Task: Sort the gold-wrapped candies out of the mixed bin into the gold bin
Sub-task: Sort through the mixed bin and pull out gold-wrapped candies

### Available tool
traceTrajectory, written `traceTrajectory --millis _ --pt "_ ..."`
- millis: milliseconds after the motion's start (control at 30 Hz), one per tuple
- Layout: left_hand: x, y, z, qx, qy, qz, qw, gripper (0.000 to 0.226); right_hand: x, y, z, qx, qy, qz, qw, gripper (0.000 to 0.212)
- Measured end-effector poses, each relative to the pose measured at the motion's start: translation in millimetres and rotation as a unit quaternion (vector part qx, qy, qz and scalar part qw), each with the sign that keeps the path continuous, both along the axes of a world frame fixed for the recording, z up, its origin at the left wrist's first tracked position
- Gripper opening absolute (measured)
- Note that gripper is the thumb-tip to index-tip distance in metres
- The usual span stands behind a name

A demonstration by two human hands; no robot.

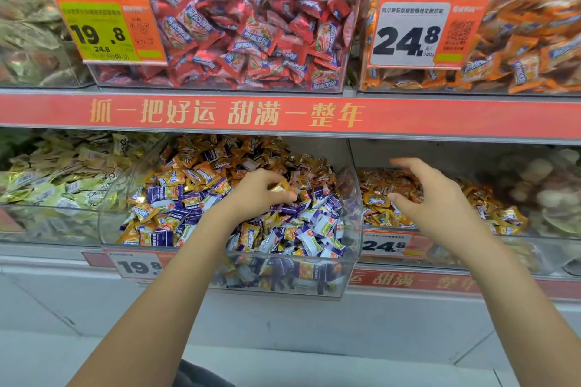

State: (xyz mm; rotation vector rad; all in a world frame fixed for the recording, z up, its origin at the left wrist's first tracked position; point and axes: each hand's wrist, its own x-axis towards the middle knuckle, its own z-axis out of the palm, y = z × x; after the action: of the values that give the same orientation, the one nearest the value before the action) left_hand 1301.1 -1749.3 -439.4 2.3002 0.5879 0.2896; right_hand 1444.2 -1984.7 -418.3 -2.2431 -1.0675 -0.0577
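The mixed bin [353, 229] is a clear plastic tub on the lower shelf, heaped with purple, white and gold-orange wrapped candies. My left hand [257, 192] is inside it and pinches a gold-wrapped candy [279, 188] between thumb and fingers. The gold bin [440, 245], directly to the right, holds a pile of gold-orange candies. Over that pile hovers my right hand [430, 198], fingers spread and loosely bent, holding nothing.
A red shelf strip [283, 116] with gold lettering runs above both bins. On the upper shelf stand a bin of red candies [239, 25] and a bin of orange candies [518, 41]. Pale green candies [56, 176] fill the bin at lower left. Price tags [385, 243] hang on the bin fronts.
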Motion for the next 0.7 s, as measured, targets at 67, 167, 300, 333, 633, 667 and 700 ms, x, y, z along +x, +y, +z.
traceTrajectory --millis 67,167,300,333,633,667,700 --pt "-2 -1 2 -0.030 -0.017 0.035 0.999 0.062 -4 2 1 0.043 -0.008 0.013 0.999 0.043" --pt "-4 -3 7 -0.091 -0.058 0.050 0.993 0.064 -19 12 8 0.151 -0.010 0.050 0.987 0.033" --pt "-10 -14 15 -0.121 -0.059 0.006 0.991 0.045 -44 30 11 0.175 0.008 0.167 0.970 0.045" --pt "-10 -18 16 -0.126 -0.063 -0.007 0.990 0.035 -48 35 9 0.148 0.002 0.189 0.971 0.048" --pt "-12 -36 23 -0.148 -0.091 -0.060 0.983 0.016 -59 67 4 -0.109 -0.155 0.196 0.962 0.082" --pt "-11 -35 21 -0.158 -0.100 -0.053 0.981 0.016 -61 68 6 -0.131 -0.163 0.192 0.959 0.083" --pt "-11 -35 20 -0.171 -0.107 -0.048 0.978 0.015 -63 69 7 -0.145 -0.171 0.185 0.957 0.082"
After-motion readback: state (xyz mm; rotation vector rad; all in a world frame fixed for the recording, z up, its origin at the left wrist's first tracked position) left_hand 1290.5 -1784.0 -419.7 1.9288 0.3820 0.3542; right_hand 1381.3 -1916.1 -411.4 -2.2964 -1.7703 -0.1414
